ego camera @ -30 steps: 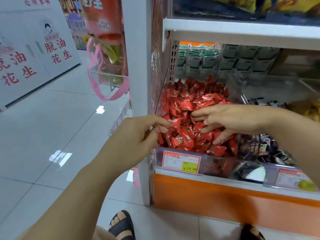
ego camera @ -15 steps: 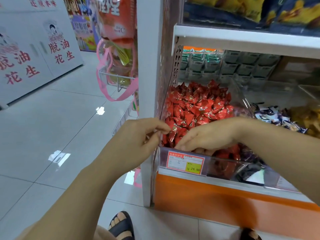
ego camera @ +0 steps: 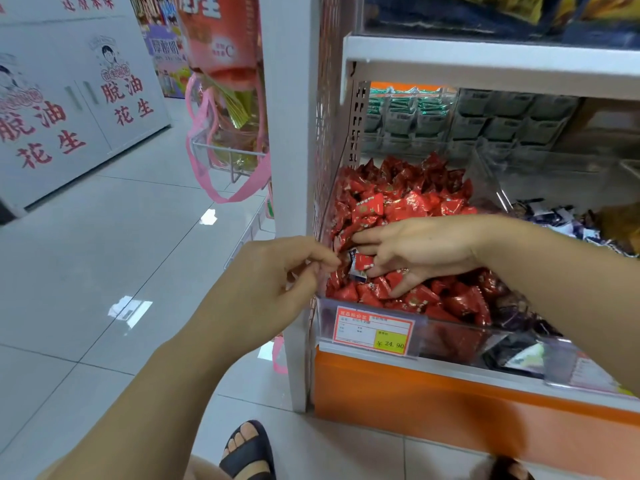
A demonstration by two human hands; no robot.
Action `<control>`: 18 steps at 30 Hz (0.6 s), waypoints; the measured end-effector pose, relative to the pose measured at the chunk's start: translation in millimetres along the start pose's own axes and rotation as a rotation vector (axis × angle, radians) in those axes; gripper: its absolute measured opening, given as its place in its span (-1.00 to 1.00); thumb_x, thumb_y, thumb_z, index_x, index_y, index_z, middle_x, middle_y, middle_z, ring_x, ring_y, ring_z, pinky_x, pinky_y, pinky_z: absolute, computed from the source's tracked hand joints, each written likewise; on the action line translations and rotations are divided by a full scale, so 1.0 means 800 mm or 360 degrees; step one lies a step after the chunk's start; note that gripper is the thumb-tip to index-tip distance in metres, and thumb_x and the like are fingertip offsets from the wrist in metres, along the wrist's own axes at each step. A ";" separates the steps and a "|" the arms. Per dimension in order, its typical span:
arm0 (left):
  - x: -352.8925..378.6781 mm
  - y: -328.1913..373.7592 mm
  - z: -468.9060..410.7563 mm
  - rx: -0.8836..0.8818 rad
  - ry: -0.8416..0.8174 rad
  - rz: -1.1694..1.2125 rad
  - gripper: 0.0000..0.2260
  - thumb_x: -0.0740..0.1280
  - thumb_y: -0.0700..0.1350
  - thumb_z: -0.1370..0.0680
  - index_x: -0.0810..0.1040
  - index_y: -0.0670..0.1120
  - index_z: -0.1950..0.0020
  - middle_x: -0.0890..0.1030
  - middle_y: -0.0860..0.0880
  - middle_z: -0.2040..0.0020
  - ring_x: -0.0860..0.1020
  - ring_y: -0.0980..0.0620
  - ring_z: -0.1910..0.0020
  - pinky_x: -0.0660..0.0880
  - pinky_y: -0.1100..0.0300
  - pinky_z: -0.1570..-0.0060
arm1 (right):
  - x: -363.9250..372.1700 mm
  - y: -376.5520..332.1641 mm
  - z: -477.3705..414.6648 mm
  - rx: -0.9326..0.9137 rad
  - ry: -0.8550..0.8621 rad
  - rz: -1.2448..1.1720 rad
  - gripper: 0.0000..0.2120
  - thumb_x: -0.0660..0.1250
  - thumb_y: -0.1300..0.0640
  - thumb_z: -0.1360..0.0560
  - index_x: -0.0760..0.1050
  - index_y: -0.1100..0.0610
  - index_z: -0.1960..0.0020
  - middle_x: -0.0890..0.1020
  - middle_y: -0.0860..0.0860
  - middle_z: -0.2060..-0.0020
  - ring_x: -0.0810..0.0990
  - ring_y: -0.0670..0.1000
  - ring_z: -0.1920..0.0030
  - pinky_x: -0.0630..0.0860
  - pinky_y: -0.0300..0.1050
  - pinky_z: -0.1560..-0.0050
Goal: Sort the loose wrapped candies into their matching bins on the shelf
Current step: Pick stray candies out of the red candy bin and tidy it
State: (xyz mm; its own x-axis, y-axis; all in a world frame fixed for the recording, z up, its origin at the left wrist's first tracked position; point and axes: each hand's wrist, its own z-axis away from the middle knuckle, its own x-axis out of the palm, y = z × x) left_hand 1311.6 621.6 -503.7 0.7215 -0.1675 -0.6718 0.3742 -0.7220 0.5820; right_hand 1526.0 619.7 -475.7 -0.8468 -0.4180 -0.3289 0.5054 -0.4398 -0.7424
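Your right hand (ego camera: 426, 251) is in the clear plastic bin (ego camera: 446, 332) of red wrapped candies (ego camera: 408, 202), near its front-left corner. Its fingers are bent against a blue-and-white wrapped candy (ego camera: 356, 270); can't tell if it's gripped. Left hand (ego camera: 273, 282): thumb and forefinger pinched together at the bin's left wall, can't tell on what.

Candy wrappers (ego camera: 398, 206): thin crinkled film, glossy red, specular glints. Bin (ego camera: 446, 329): clear hard plastic, smooth; its reflective front wall carries a matt paper price label (ego camera: 374, 330). Floor tiles (ego camera: 104, 265): polished, glossy; shelf upright (ego camera: 357, 126): perforated metal, matt white paint.
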 end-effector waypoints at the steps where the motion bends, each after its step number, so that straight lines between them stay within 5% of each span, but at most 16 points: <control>1: 0.000 0.000 0.000 -0.0001 -0.0003 0.0001 -0.75 0.23 -0.24 -0.46 0.65 -0.01 0.05 0.59 0.29 0.19 0.52 0.38 0.23 0.36 0.57 0.18 | -0.002 0.000 0.002 -0.0002 0.0004 -0.0001 -0.44 0.05 0.35 -0.59 0.05 0.04 -0.53 0.15 0.05 -0.51 0.31 0.07 -0.42 0.44 0.10 -0.22; 13: -0.001 0.000 0.000 -0.0010 -0.0010 0.0023 -0.76 0.23 -0.20 -0.46 0.65 0.02 0.04 0.60 0.28 0.23 0.54 0.34 0.21 0.38 0.54 0.18 | -0.014 0.003 0.013 -0.0022 0.0123 0.0386 -0.55 0.10 0.31 -0.61 0.22 0.09 -0.47 0.31 -0.01 -0.44 0.35 -0.04 -0.36 0.54 -0.01 -0.17; 18: -0.002 -0.002 0.000 -0.0006 -0.0016 0.0007 -0.76 0.23 -0.19 -0.47 0.64 0.04 0.03 0.51 0.40 0.24 0.51 0.43 0.21 0.35 0.57 0.16 | -0.025 0.000 0.031 0.0051 0.0185 0.0685 -0.70 0.19 0.24 -0.59 0.45 0.10 -0.30 0.50 0.08 -0.24 0.49 -0.01 -0.18 0.63 -0.03 0.04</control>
State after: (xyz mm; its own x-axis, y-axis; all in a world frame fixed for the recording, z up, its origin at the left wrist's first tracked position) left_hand 1309.5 622.6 -503.2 0.7174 -0.1777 -0.6737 0.3732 -0.7185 0.5869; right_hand 1546.9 607.9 -454.8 -0.5703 -0.4772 -0.6686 0.8192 -0.2707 -0.5055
